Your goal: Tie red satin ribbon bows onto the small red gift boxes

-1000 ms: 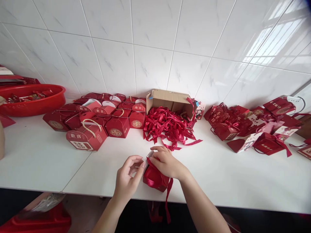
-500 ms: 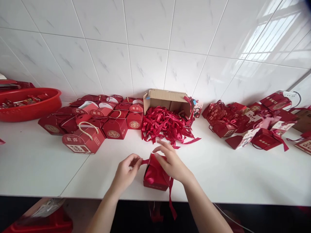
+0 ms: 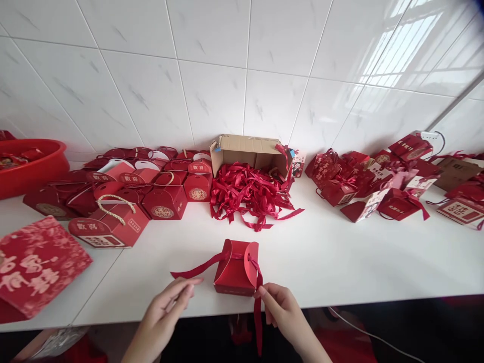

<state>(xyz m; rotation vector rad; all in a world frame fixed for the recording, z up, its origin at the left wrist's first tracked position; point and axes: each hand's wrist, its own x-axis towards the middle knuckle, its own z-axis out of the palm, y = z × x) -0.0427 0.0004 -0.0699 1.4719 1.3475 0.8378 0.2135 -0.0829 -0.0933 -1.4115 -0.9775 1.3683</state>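
A small red gift box (image 3: 235, 275) stands near the table's front edge, its curved flaps folded over the top. A red ribbon (image 3: 200, 269) runs through the holes in the flaps. Its left tail lies out across the table, and its right tail hangs down over the edge. My right hand (image 3: 279, 306) pinches the right tail close to the box's front corner. Left of the box, my left hand (image 3: 162, 315) is empty, its fingers loosely extended just below the left tail, apart from the ribbon.
Behind the box, red ribbons (image 3: 251, 194) spill from an open cardboard box (image 3: 249, 144). Several red handled boxes (image 3: 164, 201) stand to the left, beside a red basin (image 3: 36, 169). Ribboned boxes (image 3: 403, 204) are piled right. A patterned red box (image 3: 45, 267) sits front left.
My left hand has let go of the ribbon's left tail and drawn back. My right hand has come down from the box top onto the right tail. A patterned box has come into view left.
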